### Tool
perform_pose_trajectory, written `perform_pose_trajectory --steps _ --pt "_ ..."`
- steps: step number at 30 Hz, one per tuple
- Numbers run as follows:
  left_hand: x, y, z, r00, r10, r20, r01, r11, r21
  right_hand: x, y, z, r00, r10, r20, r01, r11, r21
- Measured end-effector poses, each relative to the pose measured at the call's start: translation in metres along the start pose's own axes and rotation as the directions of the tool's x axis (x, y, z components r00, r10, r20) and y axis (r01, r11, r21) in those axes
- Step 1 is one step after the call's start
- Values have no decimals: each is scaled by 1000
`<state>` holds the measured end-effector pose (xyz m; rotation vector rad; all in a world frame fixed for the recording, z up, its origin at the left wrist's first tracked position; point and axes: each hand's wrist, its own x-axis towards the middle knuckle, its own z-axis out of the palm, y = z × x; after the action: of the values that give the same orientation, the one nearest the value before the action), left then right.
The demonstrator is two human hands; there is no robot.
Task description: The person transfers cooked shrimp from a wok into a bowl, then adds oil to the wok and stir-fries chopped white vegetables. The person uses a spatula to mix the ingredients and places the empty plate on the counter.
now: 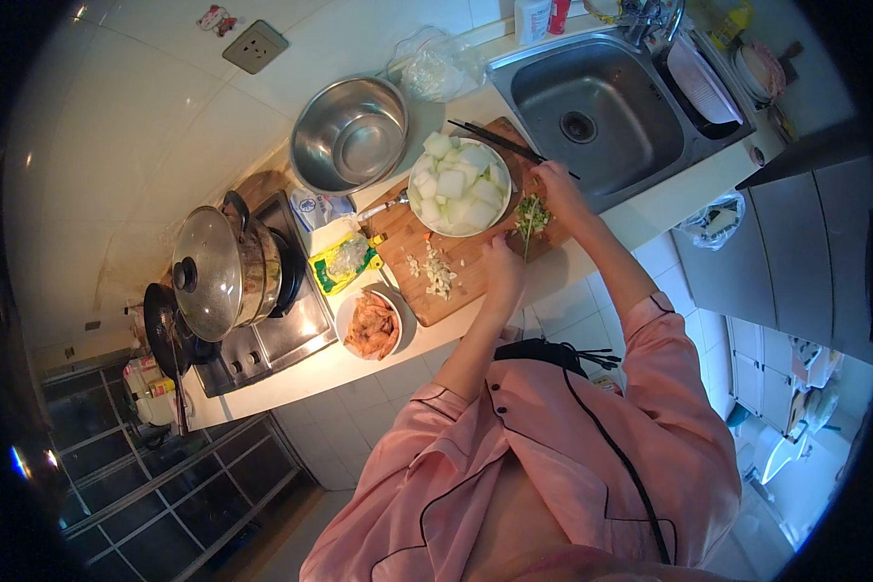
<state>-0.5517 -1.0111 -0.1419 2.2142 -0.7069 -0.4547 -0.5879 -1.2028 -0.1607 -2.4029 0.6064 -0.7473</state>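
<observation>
A wooden cutting board [422, 305] lies on the counter. On it stand a white bowl [510, 190] of pale green-white melon chunks [455, 182], chopped garlic [436, 273] and chopped green onion [531, 216]. My left hand [504, 265] is at the board's near side, below the bowl, its fingertips close to the rim; whether it holds anything is unclear. My right hand [559, 190] is at the board's right edge, beside the green onion, with its fingers at the dark chopsticks [505, 142]; a grip on them cannot be made out. A spoon-like utensil [382, 209] lies left of the bowl.
A steel basin [349, 136] stands behind the board, a sink [596, 116] at the right. Left are a bowl of cooked-looking shrimp [371, 325], a yellow-green packet [342, 265] and a lidded pot [222, 273] on the gas stove [291, 335]. A dark pan [164, 327] sits farther left.
</observation>
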Motion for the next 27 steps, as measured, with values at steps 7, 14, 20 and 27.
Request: perform_pose_trajectory --steps 7,14,20,27 --pt "6 -6 18 993 114 34 -103 968 -228 -4 -20 -20 963 196 183 -225 962 154" --pt "-3 4 -5 990 95 108 -82 990 -115 -33 13 -18 952 260 161 -273 960 64" --pt "-2 -12 7 991 134 16 -131 984 -124 -38 -10 -30 956 290 41 -293 942 165" --pt "-9 7 -48 993 118 -25 -119 992 -48 -44 -75 -41 996 44 81 -52 994 100"
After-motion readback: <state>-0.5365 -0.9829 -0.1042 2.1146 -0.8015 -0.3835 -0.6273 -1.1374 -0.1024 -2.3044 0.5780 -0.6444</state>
